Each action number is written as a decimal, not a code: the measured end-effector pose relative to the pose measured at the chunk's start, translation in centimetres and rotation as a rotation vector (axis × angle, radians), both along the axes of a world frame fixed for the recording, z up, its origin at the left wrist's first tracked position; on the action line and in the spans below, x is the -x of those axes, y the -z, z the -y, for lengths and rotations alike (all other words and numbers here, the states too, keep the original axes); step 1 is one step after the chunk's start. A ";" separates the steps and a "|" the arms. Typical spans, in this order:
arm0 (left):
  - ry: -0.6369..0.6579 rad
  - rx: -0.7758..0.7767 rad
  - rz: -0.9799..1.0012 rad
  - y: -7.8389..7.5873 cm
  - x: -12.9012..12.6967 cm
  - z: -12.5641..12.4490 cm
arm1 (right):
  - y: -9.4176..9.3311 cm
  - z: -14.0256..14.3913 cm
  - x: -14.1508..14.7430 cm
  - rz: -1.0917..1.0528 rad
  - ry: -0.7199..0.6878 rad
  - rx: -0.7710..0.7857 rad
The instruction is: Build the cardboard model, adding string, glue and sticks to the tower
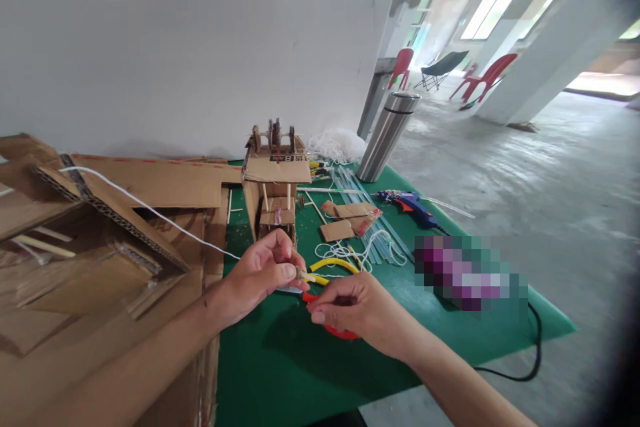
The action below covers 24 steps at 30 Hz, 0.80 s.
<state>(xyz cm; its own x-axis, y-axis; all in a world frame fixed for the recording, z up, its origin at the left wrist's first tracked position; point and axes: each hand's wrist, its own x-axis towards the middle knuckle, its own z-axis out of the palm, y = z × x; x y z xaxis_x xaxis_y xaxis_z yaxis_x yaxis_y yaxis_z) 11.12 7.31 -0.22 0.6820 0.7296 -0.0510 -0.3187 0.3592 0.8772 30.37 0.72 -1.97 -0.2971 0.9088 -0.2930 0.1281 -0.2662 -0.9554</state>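
My left hand (263, 273) pinches a small wooden spool piece (300, 273) at its fingertips, and a white string (150, 210) runs from it up and left over the cardboard. My right hand (350, 310) is closed just right of it, its fingertips near the spool; what it pinches is too small to tell. Under my hands lie red-handled scissors (335, 330) and yellow-handled pliers (333, 265) on the green table (280, 367). A small cardboard tower model (275, 180) with wheels on top stands just behind my left hand.
Flattened cardboard boxes (100, 247) fill the left. A steel flask (387, 137), blue glue gun (413, 207), glue sticks (365, 207), cardboard scraps (345, 220) and loose white string (337, 143) lie at the back right. A black cable (535, 347) hangs off the table's right edge. A white wall stands behind.
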 end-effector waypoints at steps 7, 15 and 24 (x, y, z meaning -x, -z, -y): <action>0.000 -0.013 -0.009 0.4 0.1 -0.1 | 0.5 -0.1 -0.6 -0.030 0.183 -0.048; 0.014 -0.016 -0.009 0.6 0.0 -0.2 | -0.1 -0.1 -1.4 0.017 0.204 -0.012; 0.029 -0.046 -0.028 1.2 0.1 -0.1 | 0.4 -0.5 -1.2 -0.184 0.380 -0.013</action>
<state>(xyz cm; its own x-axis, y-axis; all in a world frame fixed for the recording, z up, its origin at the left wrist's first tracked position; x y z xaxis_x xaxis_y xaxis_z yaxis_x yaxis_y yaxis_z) 10.99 7.43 -1.42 0.7018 0.7114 -0.0372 -0.2837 0.3270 0.9014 31.53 1.19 -2.40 0.0132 0.9671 -0.2540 -0.1501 -0.2493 -0.9567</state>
